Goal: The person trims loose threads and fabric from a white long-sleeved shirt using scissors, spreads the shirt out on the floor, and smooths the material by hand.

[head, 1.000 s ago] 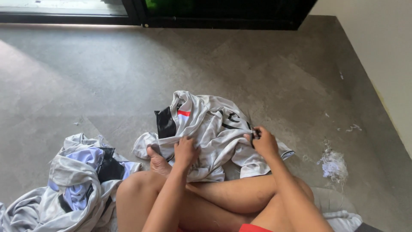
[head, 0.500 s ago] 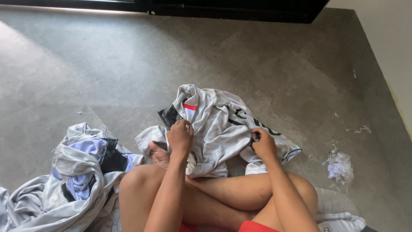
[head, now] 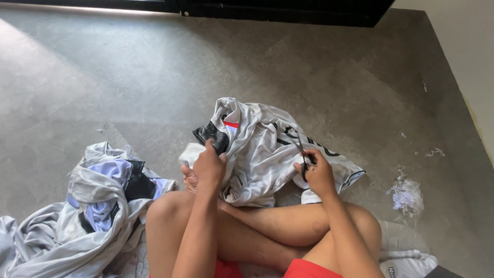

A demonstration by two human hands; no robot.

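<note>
Head view of a seated person with legs crossed, knees spread to either side and shins overlapping in front of the body. Both bare forearms extend forward over the thighs. The left hand [head: 209, 167] is closed in a pinch, back of the hand upward, fingertips [head: 215, 152] curled forward and gathered against the thumb. The right hand [head: 319, 175] lies well apart to the right, wrist slightly bent inward, fingers [head: 307, 160] flexed and closed around dark handles, thumb on the near side. A bare foot [head: 188, 177] shows just beside the left wrist, toes pointing outward.
</note>
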